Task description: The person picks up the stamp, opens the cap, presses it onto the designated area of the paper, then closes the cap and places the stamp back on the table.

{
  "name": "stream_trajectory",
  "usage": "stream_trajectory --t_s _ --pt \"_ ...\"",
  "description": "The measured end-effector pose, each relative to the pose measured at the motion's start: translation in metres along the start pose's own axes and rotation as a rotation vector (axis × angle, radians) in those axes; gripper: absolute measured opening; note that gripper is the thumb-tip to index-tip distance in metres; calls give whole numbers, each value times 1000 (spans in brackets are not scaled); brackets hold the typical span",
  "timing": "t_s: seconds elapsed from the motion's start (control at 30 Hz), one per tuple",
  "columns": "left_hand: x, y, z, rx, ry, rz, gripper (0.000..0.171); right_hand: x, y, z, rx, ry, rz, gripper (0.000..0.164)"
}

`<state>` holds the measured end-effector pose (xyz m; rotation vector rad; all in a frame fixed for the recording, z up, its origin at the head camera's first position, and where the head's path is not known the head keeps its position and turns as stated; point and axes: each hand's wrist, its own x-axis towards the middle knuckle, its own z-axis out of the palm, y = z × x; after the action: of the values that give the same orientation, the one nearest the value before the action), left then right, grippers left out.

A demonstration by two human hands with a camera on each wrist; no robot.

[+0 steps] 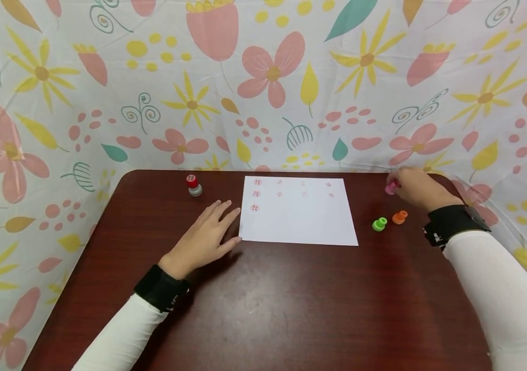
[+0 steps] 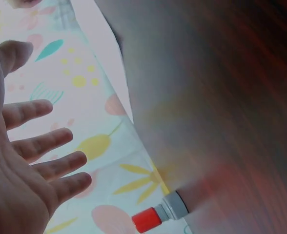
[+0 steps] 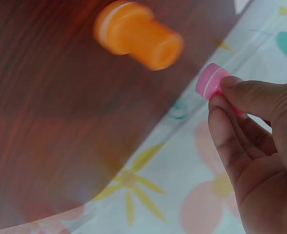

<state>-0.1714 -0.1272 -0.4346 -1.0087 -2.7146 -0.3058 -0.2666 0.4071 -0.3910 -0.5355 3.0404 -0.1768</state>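
Between thumb and fingers my right hand [image 1: 414,188] pinches a pink stamp [image 3: 212,81] near the table's far right corner. Just in front of it stand an orange stamp [image 1: 400,217] and a green stamp [image 1: 379,224]. My left hand [image 1: 205,234] lies with spread fingers at the left edge of a white sheet of paper [image 1: 300,219], holding nothing. Printed on the sheet are small red marks, in two rows of several with a single round one below at the left. Beyond the left hand a red-topped stamp [image 1: 193,185] with a grey base stands upright.
The dark brown wooden table [image 1: 291,304] has rounded far corners. A white cloth [image 1: 268,82] with printed flowers and leaves hangs right behind it and along both sides.
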Motion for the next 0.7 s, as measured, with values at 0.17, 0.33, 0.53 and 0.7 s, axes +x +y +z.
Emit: stream_trajectory --t_s 0.17,0.33,0.53,0.7 --pt "6 7 -1 -32 68 11 56 -3 -26 -11 10 116 -78 9" --pt "16 17 -3 -76 131 20 48 -9 -62 -22 25 233 -127 17" --pt "33 31 -8 -190 244 21 45 -11 -100 -25 45 379 -212 22" --pt "50 45 -11 -322 336 26 44 -17 -133 -25 104 480 -267 24"
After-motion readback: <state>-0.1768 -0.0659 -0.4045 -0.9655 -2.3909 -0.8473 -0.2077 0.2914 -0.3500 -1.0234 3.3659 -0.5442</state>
